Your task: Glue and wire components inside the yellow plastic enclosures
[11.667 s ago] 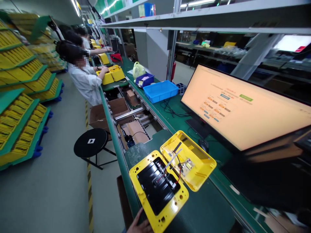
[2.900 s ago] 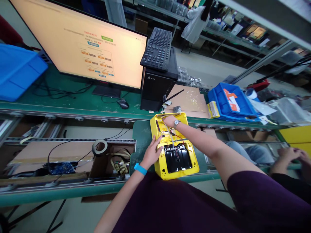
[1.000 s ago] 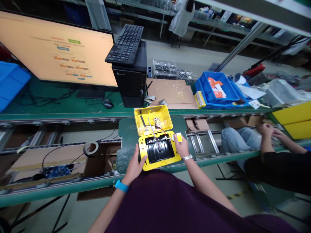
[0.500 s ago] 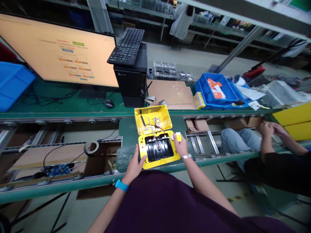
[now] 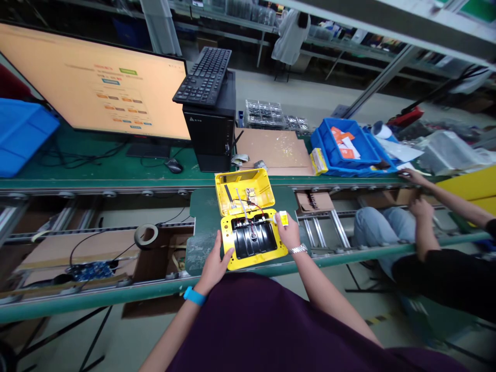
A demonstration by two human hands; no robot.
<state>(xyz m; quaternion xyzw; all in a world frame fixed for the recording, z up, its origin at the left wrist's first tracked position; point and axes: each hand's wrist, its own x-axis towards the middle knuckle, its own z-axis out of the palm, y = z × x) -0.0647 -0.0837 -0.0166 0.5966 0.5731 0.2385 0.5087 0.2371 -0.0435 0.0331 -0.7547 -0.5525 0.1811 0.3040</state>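
Observation:
A yellow plastic case (image 5: 230,233) lies opened in two halves on a dark green board (image 5: 203,214). Its near half has a black ribbed inside (image 5: 251,243); thin wires run from there to the lid half (image 5: 267,194) behind. My left hand (image 5: 212,263) grips the case's left edge, thumb on the yellow rim, other fingers along the side. In my right hand (image 5: 289,235) is a small bottle with a white and yellow label (image 5: 284,218), its thin nozzle pointing left over the top right of the black inside. My right-hand fingers are closed around it and partly hide it.
Behind stand a monitor (image 5: 116,88), a computer tower (image 5: 209,134) with a keyboard (image 5: 205,75) on top, and blue bins (image 5: 349,165). Left on the rollers are a tape roll (image 5: 146,236) and a blue circuit board (image 5: 91,271). A co-worker's hands (image 5: 420,206) are at right.
My hands, the bottle and the case look almost unmoved. At right, the co-worker's hands have parted, one now reaching out toward the bench by the bins. The view has shifted very slightly.

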